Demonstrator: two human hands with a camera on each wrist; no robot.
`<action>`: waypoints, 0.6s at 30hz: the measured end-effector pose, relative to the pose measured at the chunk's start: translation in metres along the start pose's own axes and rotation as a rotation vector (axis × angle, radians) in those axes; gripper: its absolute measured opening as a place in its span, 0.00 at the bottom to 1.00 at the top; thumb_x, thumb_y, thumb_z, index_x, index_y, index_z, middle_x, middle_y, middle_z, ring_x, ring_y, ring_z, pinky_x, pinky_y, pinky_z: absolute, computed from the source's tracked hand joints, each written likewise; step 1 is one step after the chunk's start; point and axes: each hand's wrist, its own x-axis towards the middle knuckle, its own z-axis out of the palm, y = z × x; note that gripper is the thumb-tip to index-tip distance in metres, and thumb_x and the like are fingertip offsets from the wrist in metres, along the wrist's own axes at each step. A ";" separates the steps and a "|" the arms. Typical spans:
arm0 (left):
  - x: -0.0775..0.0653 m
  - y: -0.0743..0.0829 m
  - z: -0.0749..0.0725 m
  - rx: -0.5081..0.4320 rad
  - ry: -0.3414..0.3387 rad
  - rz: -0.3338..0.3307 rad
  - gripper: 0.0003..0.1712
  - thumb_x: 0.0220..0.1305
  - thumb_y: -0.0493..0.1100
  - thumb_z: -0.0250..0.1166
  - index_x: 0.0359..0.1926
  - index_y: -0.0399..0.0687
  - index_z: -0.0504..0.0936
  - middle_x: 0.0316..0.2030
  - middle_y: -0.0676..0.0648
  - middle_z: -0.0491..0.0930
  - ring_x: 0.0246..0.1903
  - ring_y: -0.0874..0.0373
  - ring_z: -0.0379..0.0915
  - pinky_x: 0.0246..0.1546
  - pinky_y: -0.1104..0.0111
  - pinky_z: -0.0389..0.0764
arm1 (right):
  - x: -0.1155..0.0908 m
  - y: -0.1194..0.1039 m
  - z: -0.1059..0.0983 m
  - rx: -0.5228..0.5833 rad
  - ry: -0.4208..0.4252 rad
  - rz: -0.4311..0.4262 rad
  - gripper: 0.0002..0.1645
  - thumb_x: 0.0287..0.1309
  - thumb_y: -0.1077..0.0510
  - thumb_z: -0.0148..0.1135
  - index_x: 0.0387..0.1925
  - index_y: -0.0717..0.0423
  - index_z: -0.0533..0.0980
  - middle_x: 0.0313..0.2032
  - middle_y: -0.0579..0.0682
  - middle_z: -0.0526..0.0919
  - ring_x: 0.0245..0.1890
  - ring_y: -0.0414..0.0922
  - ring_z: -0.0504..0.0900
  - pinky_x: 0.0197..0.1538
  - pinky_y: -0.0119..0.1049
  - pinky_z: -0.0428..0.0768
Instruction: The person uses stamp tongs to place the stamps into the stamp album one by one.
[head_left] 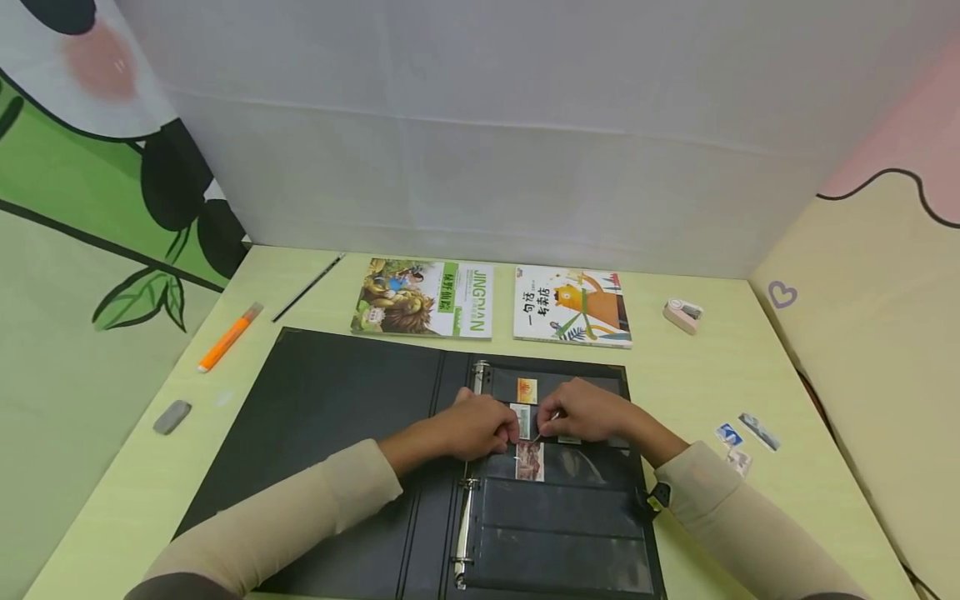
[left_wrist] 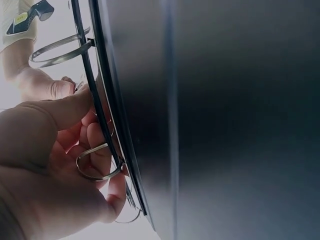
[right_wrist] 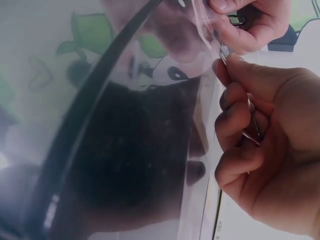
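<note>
A black ring-binder stamp album [head_left: 352, 408] lies spread on the table, with a page of clear-fronted black pockets [head_left: 562, 508] on its right side. My right hand [head_left: 585, 410] pinches slim metal tweezers [right_wrist: 223, 54], tips down at the pockets. Beside the rings, my left hand [head_left: 480, 425] has its fingers curled and pinches the clear pocket film [right_wrist: 204, 22] close to the tweezer tips. An orange stamp [head_left: 527, 391], a pale stamp [head_left: 521, 421] and a reddish-brown stamp [head_left: 529, 462] form a column between the hands. Another stamp [head_left: 569, 440] is partly covered by my right hand.
Several loose stamps [head_left: 728, 434] lie right of the album. Behind it are a lion-cover book [head_left: 422, 298], a bear-cover book [head_left: 573, 306] and a pink-and-white sharpener-like item [head_left: 682, 317]. To the left lie an orange marker [head_left: 228, 337], a pencil [head_left: 308, 287] and a grey eraser [head_left: 172, 417].
</note>
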 end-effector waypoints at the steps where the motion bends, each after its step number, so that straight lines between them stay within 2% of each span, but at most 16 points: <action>1: 0.001 -0.002 0.000 -0.002 -0.013 0.011 0.05 0.60 0.43 0.67 0.35 0.63 0.81 0.25 0.64 0.75 0.28 0.69 0.69 0.43 0.61 0.57 | -0.001 0.001 0.000 0.003 -0.001 0.008 0.07 0.63 0.54 0.61 0.30 0.42 0.82 0.29 0.35 0.82 0.31 0.29 0.80 0.36 0.29 0.76; 5: 0.004 -0.010 -0.004 -0.032 -0.092 0.062 0.10 0.58 0.42 0.68 0.38 0.64 0.80 0.30 0.64 0.77 0.32 0.71 0.70 0.45 0.63 0.57 | -0.007 0.004 -0.003 -0.002 0.042 0.048 0.06 0.63 0.53 0.60 0.31 0.43 0.82 0.28 0.35 0.82 0.28 0.31 0.77 0.35 0.30 0.74; 9: 0.006 -0.016 -0.007 -0.103 -0.162 0.114 0.13 0.58 0.40 0.69 0.43 0.61 0.81 0.33 0.61 0.77 0.35 0.71 0.71 0.46 0.70 0.65 | -0.028 0.017 -0.015 -0.001 0.146 0.107 0.07 0.64 0.51 0.59 0.35 0.43 0.82 0.30 0.36 0.82 0.27 0.33 0.74 0.35 0.30 0.72; 13: 0.006 -0.019 -0.009 -0.141 -0.198 0.123 0.16 0.58 0.39 0.68 0.47 0.59 0.81 0.34 0.60 0.76 0.35 0.70 0.69 0.42 0.74 0.69 | -0.064 0.038 -0.031 0.058 0.225 0.191 0.08 0.65 0.49 0.57 0.37 0.43 0.82 0.29 0.39 0.80 0.26 0.35 0.72 0.31 0.31 0.71; 18: 0.006 -0.015 -0.012 -0.183 -0.215 0.094 0.16 0.58 0.38 0.68 0.47 0.59 0.81 0.34 0.58 0.76 0.34 0.67 0.68 0.42 0.70 0.66 | -0.124 0.066 -0.044 0.093 0.309 0.351 0.12 0.66 0.49 0.56 0.40 0.50 0.81 0.27 0.47 0.78 0.26 0.37 0.71 0.29 0.31 0.72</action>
